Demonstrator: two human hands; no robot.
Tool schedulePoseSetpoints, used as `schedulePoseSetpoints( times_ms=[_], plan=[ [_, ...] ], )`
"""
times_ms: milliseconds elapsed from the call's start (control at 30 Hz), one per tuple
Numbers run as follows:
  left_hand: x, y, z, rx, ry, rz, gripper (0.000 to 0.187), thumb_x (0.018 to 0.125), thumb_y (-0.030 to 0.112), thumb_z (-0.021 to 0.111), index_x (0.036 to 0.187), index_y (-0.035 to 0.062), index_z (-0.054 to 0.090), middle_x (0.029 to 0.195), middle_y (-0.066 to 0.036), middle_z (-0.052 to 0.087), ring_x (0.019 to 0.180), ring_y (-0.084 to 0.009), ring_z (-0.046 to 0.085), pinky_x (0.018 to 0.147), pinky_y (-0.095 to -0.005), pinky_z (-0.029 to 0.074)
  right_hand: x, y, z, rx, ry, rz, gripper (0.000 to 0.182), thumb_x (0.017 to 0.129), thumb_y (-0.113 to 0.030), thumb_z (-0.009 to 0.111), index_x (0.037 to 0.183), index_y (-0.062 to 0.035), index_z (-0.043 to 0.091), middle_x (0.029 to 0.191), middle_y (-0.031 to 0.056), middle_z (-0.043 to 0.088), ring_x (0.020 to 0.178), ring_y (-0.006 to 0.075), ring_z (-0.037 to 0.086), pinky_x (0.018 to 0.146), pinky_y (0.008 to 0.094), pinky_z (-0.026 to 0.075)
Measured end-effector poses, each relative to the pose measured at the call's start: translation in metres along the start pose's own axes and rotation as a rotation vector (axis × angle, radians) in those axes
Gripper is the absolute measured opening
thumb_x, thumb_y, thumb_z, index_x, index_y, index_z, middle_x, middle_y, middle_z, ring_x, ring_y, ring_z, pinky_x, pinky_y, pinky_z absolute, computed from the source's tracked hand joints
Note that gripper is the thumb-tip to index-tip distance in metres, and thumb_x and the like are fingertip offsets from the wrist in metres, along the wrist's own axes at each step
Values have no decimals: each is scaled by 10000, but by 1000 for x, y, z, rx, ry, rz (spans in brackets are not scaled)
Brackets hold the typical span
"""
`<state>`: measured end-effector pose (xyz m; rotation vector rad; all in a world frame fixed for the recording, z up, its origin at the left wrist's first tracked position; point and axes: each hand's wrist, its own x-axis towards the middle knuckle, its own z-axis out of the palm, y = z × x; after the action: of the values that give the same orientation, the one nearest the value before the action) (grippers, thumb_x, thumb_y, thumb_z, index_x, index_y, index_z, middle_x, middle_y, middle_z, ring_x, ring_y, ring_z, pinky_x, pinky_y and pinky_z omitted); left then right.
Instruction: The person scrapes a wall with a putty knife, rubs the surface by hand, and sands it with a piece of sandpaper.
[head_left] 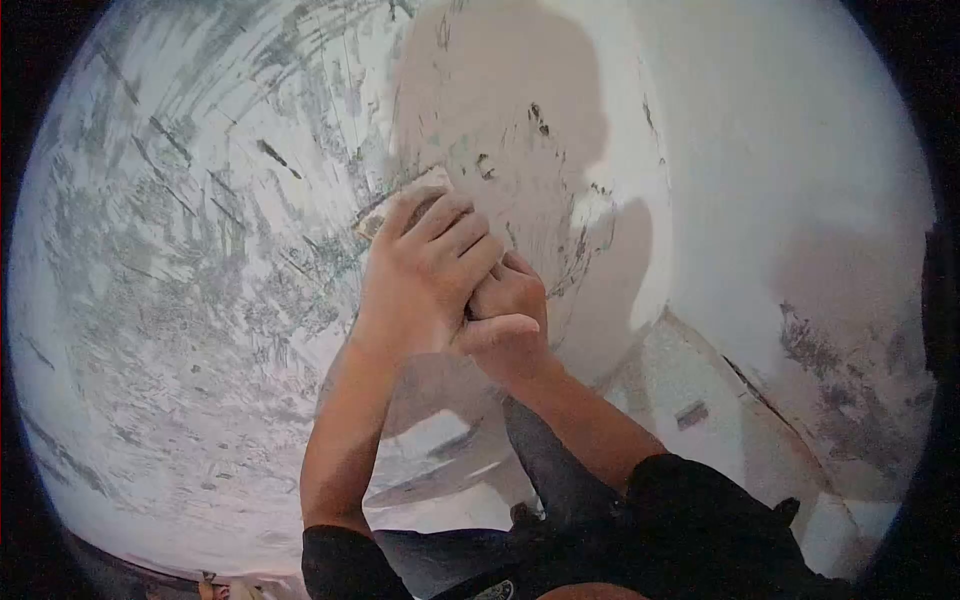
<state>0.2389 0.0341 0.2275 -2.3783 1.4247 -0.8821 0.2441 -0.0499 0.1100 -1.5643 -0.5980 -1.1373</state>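
A flat scraper (433, 181) with a pale, worn blade lies against the patchy white wall (230, 200) near the middle of the view. My left hand (425, 275) is closed over the back of the blade, fingers curled toward its upper edge and thumb stretched across my other hand. Just below and to the right, my right hand (510, 315) is wrapped round what seems to be the scraper's handle, which the hands hide. Dark grey streaks and scrape marks cover the wall around the blade.
A smoother wall (800, 130) meets the scraped one at a corner on the right. Below the corner is a pale floor (680, 370) with a small dark piece (691, 415) on it. Shadows of my head and arms fall on the wall. Small objects (215, 587) show at the bottom left.
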Motion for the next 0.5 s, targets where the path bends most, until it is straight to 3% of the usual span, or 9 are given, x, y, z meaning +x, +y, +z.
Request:
schedulePoseSetpoints(
  times_ms=[133,333,500],
  plan=[
    [-12,0,24,-7,136,-22,761,775,762,456,795,16,605,876,-127,606,950,-345,580,981,-526,385,-4,-1,0,-36,-25,63,160,709,-169,667,738,-33,589,648,118,566,605,310,575,651,411,420],
    [-4,0,32,14,161,-61,763,783,762,449,772,16,607,845,-129,601,947,-347,576,970,-533,375,-5,14,-6,-42,-138,64,134,716,-145,671,741,-36,597,687,117,601,661,313,609,670,426,447],
    [-3,3,34,8,173,-124,746,777,757,469,773,23,605,860,-130,594,971,-344,564,978,-537,360,1,18,-11,-65,-146,17,134,727,-152,649,747,-42,575,698,121,570,661,301,581,669,402,401]
  ],
)
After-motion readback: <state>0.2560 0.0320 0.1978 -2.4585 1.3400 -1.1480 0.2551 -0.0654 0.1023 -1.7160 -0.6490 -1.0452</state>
